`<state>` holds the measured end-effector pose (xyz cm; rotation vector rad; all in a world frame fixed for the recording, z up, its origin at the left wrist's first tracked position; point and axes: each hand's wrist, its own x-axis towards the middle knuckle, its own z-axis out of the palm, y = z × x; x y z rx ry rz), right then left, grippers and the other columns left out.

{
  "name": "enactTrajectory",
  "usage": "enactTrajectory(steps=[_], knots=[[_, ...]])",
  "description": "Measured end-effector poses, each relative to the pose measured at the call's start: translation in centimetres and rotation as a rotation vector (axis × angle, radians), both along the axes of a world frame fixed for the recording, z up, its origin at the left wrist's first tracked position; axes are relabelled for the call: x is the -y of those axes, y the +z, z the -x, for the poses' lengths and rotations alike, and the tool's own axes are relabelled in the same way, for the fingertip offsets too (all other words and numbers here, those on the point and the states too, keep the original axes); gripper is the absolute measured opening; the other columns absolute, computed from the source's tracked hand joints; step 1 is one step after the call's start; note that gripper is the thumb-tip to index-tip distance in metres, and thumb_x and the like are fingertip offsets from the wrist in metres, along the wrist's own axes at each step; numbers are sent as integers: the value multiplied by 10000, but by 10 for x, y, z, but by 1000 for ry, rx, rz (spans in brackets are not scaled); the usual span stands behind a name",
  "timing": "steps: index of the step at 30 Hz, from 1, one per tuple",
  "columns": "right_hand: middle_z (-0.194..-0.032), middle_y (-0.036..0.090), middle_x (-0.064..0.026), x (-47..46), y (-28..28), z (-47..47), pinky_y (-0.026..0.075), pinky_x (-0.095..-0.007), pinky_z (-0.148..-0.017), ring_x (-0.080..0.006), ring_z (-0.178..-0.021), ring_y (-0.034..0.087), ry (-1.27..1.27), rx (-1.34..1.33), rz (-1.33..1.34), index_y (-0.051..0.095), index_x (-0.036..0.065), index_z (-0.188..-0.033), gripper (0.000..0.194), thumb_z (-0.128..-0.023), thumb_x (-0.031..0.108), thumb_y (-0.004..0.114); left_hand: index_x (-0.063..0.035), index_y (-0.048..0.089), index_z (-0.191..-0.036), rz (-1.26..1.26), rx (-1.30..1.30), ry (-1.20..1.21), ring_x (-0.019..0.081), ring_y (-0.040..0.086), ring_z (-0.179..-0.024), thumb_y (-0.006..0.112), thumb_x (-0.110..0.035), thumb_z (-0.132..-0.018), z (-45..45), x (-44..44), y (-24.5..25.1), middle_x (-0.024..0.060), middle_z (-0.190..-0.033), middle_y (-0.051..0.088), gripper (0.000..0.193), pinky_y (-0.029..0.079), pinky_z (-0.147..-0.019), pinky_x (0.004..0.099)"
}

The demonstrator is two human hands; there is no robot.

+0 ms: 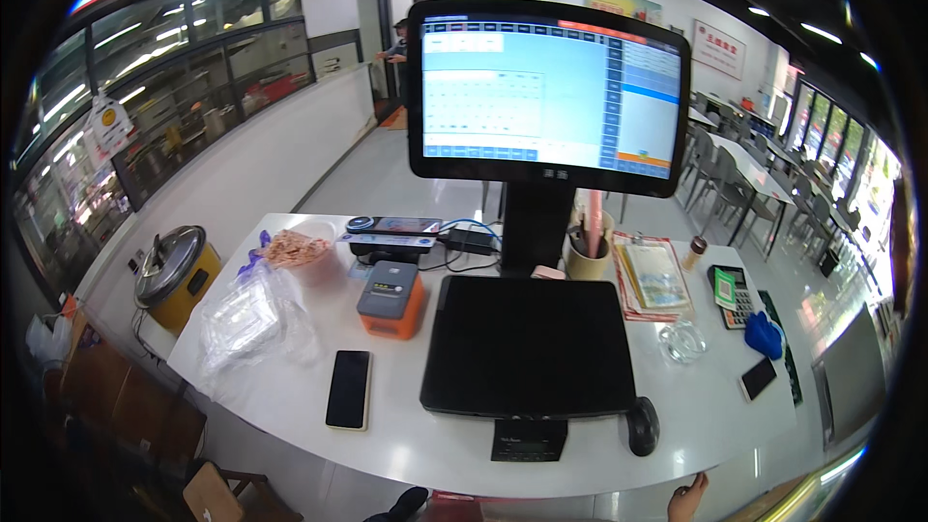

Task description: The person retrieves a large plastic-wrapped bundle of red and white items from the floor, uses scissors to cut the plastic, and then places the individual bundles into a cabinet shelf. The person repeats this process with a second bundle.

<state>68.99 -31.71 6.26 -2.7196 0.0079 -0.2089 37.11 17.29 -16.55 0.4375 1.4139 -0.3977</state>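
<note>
My right hand (pixel 687 499) shows at the bottom edge, just off the front edge of the white table (pixel 406 457); whether it holds anything cannot be made out. My left hand is out of view. Before me a lit monitor (pixel 522 94) stands on a black post behind a flat black scale platform (pixel 529 348). A black computer mouse (pixel 642 426) lies at the platform's right front corner. To its left are a smartphone (pixel 349 389) lying flat and an orange and grey label printer (pixel 391 299). A glass ashtray (pixel 682 341) sits to the right.
A clear plastic bag (pixel 254 319) and a pink tub (pixel 312 261) fill the table's left. On the right are a calculator (pixel 738 301), a blue item (pixel 763 336) and a second phone (pixel 758 379). A wooden chair (pixel 212 493) stands lower left; a person (pixel 399 51) is behind the monitor.
</note>
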Motion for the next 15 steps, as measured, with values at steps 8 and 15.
enactTrajectory(steps=[8,15], knots=[[-1174,591,-156,50,-69,-55,441,-407,-947,-348,-1119,528,-24,45,140,591,64,-1190,409,-781,51,574,-130,604,-938,14,-69,-138,251,575,-667,644,-265,-831,18,13,-26,67,-840,603,176,466,-502,380],[-1137,542,-85,-14,-5,-53,456,-443,-829,-302,-993,561,-135,-10,282,541,73,-1127,381,-751,14,545,-151,593,-1073,37,-116,-303,230,586,-736,612,-269,-877,70,11,-46,54,-906,611,230,497,-538,347]])
